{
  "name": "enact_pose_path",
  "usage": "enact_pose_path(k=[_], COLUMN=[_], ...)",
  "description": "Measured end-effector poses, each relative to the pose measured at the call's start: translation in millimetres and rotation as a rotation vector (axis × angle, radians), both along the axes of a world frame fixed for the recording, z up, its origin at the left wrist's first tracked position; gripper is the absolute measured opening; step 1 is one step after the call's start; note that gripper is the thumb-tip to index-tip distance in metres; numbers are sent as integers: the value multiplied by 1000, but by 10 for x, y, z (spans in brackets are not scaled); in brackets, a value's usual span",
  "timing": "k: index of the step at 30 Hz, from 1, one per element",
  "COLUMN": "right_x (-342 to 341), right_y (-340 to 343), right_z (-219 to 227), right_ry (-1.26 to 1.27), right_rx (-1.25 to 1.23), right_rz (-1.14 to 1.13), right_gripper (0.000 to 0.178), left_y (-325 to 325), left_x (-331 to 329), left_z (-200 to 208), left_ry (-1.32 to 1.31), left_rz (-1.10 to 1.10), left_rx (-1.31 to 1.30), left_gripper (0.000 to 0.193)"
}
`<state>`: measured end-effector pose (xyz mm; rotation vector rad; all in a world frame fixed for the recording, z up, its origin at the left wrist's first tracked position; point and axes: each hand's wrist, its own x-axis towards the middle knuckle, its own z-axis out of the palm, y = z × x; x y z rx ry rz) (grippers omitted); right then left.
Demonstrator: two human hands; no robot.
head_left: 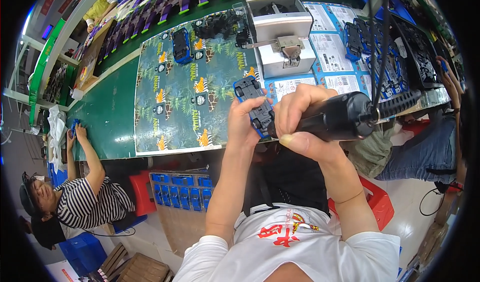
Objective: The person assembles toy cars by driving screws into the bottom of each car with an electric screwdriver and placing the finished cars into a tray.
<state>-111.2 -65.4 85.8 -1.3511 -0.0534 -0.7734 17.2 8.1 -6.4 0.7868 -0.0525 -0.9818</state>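
My left hand [245, 119] is closed round a blue toy car [258, 107], held with its black underside up. In my right hand [305, 113] is a black electric screwdriver [340, 118], lying sideways with its tip end at the near end of the car's underside. My fingers partly hide the tip, so I cannot tell whether it sits on a screw. A coiled black cord [400, 104] runs off the screwdriver's back end to the right. Beyond my hands stands a metal box-shaped machine [282, 37]. Another blue toy car [182, 46] lies on the printed sheet [175, 97] to the left.
Black parts [217, 27] lie in a pile left of the machine. Several blue cars [353, 41] stand at the right beside a black tray [417, 47]. A conveyor [165, 14] carries purple pieces at the back. A person in stripes [90, 197] works at the left; a box of blue parts [181, 191] stands below the table.
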Motion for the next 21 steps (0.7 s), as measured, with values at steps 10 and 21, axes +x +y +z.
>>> enact_pose_path(k=[10, 21], right_x=[23, 21], right_y=[-70, -71], right_z=[-38, -140], right_ry=[-26, -120], right_rx=[175, 49], right_rz=[-42, -80], right_gripper=[24, 24], left_y=[50, -28], left_x=[99, 113], left_z=[-208, -159], left_ry=[65, 158], left_rz=[-140, -141], left_rx=[-28, 27], left_gripper=[25, 19])
